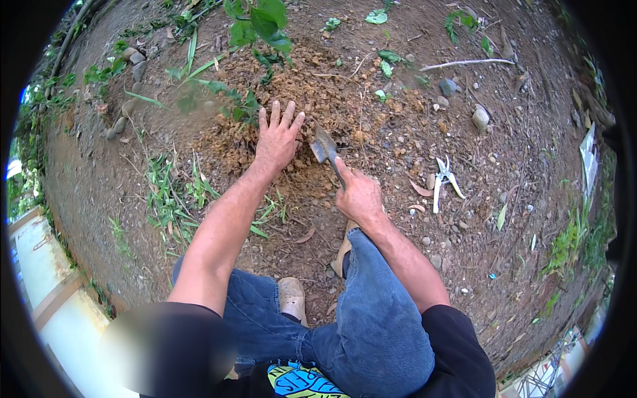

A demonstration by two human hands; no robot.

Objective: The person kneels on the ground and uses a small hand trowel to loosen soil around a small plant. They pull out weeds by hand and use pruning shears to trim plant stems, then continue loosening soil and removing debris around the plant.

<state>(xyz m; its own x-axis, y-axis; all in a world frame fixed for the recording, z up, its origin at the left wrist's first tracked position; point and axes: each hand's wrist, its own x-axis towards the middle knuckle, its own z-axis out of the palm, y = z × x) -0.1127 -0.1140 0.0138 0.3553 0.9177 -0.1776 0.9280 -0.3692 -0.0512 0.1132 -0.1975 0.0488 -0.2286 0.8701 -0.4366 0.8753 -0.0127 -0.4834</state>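
A small hand trowel (pixel 324 145) with a dark metal blade is held by its handle in my right hand (pixel 359 195), index finger laid along the shank. Its blade rests at the right edge of a patch of loose orange-brown soil (pixel 318 69). Just left of the blade, my left hand (pixel 277 137) lies palm down on the soil with fingers spread; it grips nothing that shows. A leafy green plant (pixel 266 22) rises beyond my fingers, and lower leaves (pixel 241 105) hang beside my left fingertips.
White-handled pruning shears (pixel 444 184) lie on the ground to the right, near stones (pixel 480 117). A thin stick (pixel 468 63) lies farther off. Pulled grass (pixel 171 199) is at left, and a row of stones (pixel 138 71) curves at upper left. A clear plastic piece (pixel 588 159) lies far right.
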